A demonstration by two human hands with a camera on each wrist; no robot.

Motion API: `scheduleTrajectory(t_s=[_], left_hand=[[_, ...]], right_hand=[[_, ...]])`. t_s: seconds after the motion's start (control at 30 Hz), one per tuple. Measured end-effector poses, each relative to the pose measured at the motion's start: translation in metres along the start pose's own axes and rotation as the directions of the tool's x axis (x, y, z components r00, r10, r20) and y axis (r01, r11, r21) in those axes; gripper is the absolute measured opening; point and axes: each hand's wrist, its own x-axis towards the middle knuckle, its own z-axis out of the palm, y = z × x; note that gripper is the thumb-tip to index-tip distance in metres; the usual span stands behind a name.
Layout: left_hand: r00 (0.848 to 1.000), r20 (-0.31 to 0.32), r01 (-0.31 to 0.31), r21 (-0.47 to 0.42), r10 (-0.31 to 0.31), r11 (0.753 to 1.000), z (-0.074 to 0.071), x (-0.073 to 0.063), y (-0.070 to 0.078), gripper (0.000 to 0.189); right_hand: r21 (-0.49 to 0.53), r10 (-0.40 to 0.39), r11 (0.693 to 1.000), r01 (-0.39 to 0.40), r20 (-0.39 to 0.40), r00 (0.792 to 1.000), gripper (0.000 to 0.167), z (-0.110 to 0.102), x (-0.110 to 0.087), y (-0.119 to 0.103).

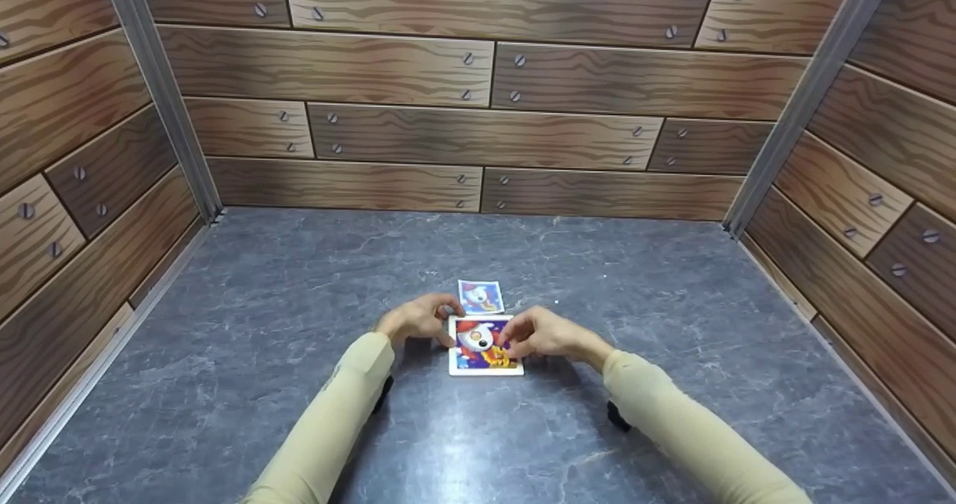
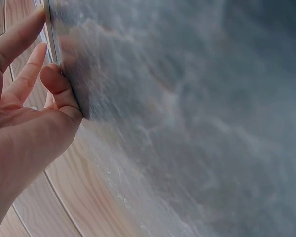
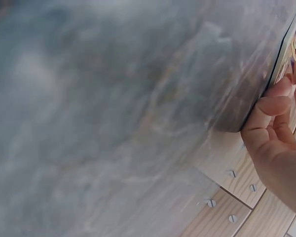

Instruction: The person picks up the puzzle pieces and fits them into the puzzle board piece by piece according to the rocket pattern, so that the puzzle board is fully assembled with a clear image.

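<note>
A picture board (image 1: pixel 478 358) with a white border lies flat on the table, showing a white cartoon animal with red and yellow parts on purple. Just beyond it lies a smaller card (image 1: pixel 489 295) with a similar picture. My left hand (image 1: pixel 418 319) is at the board's left side, its thumb by the left edge and fingertips around the upper left corner. Over the right part of the picture, the thumb and fingers of my right hand (image 1: pixel 549 332) are bent with their tips close together. I cannot tell whether a small piece is between them.
The board and card lie on a grey marbled tabletop (image 1: pixel 314 265). Wood-patterned panels (image 1: pixel 478 71) with printed screws rise at the back and both sides. Metal corner posts (image 1: pixel 168 101) join them.
</note>
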Motion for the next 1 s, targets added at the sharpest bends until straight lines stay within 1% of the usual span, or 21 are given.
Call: scheduleTrajectory(t_s=[0.2,0.37,0.67,0.87,1.0], left_hand=[[1.0,0.0,0.0,-0.003,0.0,1.0,0.0002,-0.0014,0.0005,0.046],[1.0,0.005,0.003,-0.016,-0.003,1.0,0.0003,-0.0021,0.0017,0.046],[1.0,0.004,-0.018,-0.007,0.018,1.0,0.0016,-0.001,0.0001,0.047],[1.0,0.008,0.007,-0.024,-0.006,1.0,0.001,-0.0015,0.0007,0.046],[1.0,0.006,-0.002,-0.028,0.002,1.0,0.0009,-0.0015,0.0011,0.047]], right_hand=[[-0.016,-0.01,1.0,0.01,0.013,1.0,0.02,0.0009,0.0015,-0.0024],[-0.035,-0.018,0.999,0.019,0.007,1.0,0.021,0.002,0.0027,-0.003],[-0.065,-0.032,0.997,0.033,0.015,0.999,0.023,0.0041,0.0045,-0.0029],[-0.089,-0.031,0.996,0.031,-0.009,0.999,0.018,0.0055,0.0039,-0.0031],[-0.119,-0.054,0.992,0.051,-0.022,0.998,0.015,0.0056,0.0032,-0.003]])
